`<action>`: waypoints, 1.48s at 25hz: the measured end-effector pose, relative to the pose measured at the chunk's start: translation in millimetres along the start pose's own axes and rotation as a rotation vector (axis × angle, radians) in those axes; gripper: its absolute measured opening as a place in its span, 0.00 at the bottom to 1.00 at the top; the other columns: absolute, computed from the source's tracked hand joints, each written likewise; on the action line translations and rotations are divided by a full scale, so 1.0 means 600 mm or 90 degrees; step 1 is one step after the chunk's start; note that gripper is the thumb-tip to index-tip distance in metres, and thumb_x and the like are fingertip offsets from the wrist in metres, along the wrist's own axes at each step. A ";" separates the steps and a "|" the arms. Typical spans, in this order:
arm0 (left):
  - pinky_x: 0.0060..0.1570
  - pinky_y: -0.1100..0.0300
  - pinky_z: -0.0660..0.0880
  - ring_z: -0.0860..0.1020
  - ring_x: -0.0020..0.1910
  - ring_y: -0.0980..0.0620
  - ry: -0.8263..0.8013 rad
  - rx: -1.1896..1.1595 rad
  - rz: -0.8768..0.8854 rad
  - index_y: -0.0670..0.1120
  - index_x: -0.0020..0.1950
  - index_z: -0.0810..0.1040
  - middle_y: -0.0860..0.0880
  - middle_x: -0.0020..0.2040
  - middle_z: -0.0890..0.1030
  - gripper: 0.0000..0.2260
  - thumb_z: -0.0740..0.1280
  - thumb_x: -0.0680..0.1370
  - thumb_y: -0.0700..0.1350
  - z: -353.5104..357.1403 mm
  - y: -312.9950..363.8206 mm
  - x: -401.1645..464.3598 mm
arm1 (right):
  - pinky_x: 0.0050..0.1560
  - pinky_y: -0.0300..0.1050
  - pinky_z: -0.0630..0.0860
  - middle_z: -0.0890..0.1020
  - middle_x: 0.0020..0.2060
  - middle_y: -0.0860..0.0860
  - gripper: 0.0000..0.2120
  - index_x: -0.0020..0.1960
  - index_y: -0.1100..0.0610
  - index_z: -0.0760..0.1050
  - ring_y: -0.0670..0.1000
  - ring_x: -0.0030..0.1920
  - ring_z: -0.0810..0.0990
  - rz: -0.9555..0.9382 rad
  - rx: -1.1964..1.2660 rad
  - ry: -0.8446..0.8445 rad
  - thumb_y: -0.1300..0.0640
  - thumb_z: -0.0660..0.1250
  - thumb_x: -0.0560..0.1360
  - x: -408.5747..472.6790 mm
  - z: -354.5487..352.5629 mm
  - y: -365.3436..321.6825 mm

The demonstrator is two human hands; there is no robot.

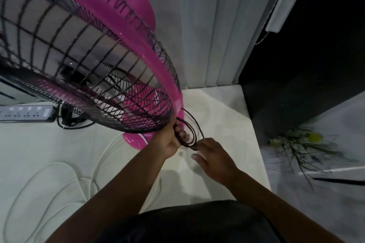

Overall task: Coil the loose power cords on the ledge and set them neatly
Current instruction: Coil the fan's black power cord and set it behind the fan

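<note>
Dark cord loops in a small coil just beside the pink fan base, above the pale ledge. From the head view, the left hand grips the coil's loops — fingers curled round them — while the right hand pinches the coil's lower edge. A white cord sprawls loose across the ledge, and a power strip lies at far left.

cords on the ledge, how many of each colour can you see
dark cord, being coiled in the left hand: 1
white cord, loose on the ledge: 1
black cord by the power strip: 1
total: 3, though the fan may hide more
</note>
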State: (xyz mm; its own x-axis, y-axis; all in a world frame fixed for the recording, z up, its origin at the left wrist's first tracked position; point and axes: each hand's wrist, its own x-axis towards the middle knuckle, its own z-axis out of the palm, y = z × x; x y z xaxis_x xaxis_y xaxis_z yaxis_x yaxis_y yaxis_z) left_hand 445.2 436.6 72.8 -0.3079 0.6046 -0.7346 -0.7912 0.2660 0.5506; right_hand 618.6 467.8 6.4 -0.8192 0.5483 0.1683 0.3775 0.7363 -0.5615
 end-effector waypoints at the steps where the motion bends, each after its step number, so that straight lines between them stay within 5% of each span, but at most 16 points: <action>1: 0.24 0.64 0.66 0.62 0.19 0.57 -0.006 -0.015 -0.014 0.47 0.35 0.66 0.53 0.22 0.64 0.17 0.55 0.84 0.49 0.005 0.003 0.001 | 0.53 0.47 0.76 0.79 0.52 0.55 0.12 0.56 0.60 0.78 0.55 0.53 0.78 0.010 0.001 0.016 0.53 0.67 0.76 -0.005 0.006 0.005; 5: 0.16 0.70 0.54 0.59 0.15 0.60 -0.031 -0.114 -0.097 0.46 0.35 0.65 0.54 0.19 0.62 0.17 0.53 0.84 0.48 0.023 0.019 0.011 | 0.53 0.36 0.75 0.73 0.60 0.54 0.19 0.60 0.59 0.73 0.50 0.58 0.75 0.065 0.041 0.116 0.51 0.71 0.73 -0.007 0.009 0.012; 8: 0.14 0.70 0.57 0.61 0.15 0.59 -0.043 -0.172 -0.160 0.44 0.34 0.66 0.53 0.20 0.63 0.18 0.54 0.84 0.48 0.035 0.022 0.018 | 0.50 0.43 0.78 0.73 0.63 0.54 0.23 0.64 0.57 0.71 0.54 0.56 0.76 0.035 -0.037 0.125 0.54 0.73 0.73 0.006 0.002 0.021; 11: 0.21 0.68 0.68 0.67 0.18 0.56 -0.014 -0.158 -0.139 0.44 0.35 0.66 0.50 0.21 0.68 0.16 0.56 0.83 0.46 0.050 0.015 0.021 | 0.44 0.50 0.81 0.79 0.57 0.56 0.13 0.56 0.61 0.76 0.56 0.50 0.81 0.049 -0.030 0.105 0.62 0.71 0.73 0.023 -0.008 0.032; 15: 0.43 0.56 0.74 0.75 0.39 0.50 0.004 0.170 -0.075 0.41 0.49 0.76 0.46 0.41 0.79 0.19 0.54 0.83 0.55 0.044 0.013 0.020 | 0.35 0.47 0.75 0.79 0.41 0.56 0.08 0.46 0.62 0.75 0.57 0.35 0.79 0.063 -0.029 0.144 0.56 0.63 0.78 0.054 -0.051 0.049; 17: 0.42 0.57 0.72 0.75 0.39 0.50 -0.011 0.274 -0.037 0.40 0.54 0.76 0.45 0.43 0.79 0.21 0.52 0.83 0.55 0.043 0.015 0.022 | 0.36 0.46 0.71 0.80 0.36 0.56 0.11 0.44 0.61 0.74 0.56 0.33 0.78 0.133 0.014 0.179 0.54 0.60 0.79 0.082 -0.081 0.059; 21: 0.29 0.64 0.65 0.68 0.32 0.53 0.008 0.349 0.091 0.41 0.46 0.73 0.45 0.37 0.73 0.09 0.58 0.82 0.41 0.057 0.015 0.029 | 0.32 0.44 0.74 0.80 0.29 0.53 0.16 0.40 0.60 0.72 0.51 0.27 0.79 0.245 0.103 0.133 0.53 0.58 0.82 0.146 -0.127 0.082; 24: 0.33 0.61 0.73 0.73 0.36 0.47 0.084 0.455 0.231 0.36 0.51 0.74 0.36 0.43 0.76 0.03 0.62 0.79 0.35 0.066 0.006 0.051 | 0.24 0.36 0.70 0.77 0.24 0.48 0.16 0.39 0.60 0.73 0.43 0.19 0.74 0.351 0.229 0.070 0.52 0.58 0.81 0.186 -0.148 0.111; 28: 0.54 0.49 0.76 0.78 0.53 0.40 0.116 0.650 0.355 0.37 0.62 0.75 0.37 0.59 0.76 0.16 0.70 0.75 0.39 0.064 0.001 0.098 | 0.25 0.43 0.68 0.77 0.22 0.53 0.16 0.38 0.59 0.72 0.48 0.18 0.71 0.465 0.392 0.036 0.53 0.57 0.81 0.218 -0.149 0.158; 37: 0.51 0.56 0.74 0.77 0.50 0.43 -0.045 0.940 0.460 0.42 0.55 0.79 0.40 0.53 0.80 0.11 0.70 0.73 0.42 0.049 -0.013 0.164 | 0.24 0.41 0.69 0.75 0.31 0.59 0.16 0.35 0.58 0.71 0.56 0.28 0.75 0.560 0.300 -0.046 0.56 0.61 0.80 0.269 -0.101 0.263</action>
State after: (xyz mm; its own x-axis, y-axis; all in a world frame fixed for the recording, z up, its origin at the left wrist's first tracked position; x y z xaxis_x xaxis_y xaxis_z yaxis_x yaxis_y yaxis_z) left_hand 437.0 516.1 8.1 -0.3103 0.9338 -0.1779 0.6671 0.3472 0.6591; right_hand 571.9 696.3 -6.1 -0.3620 0.7852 -0.5025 0.6648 -0.1605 -0.7296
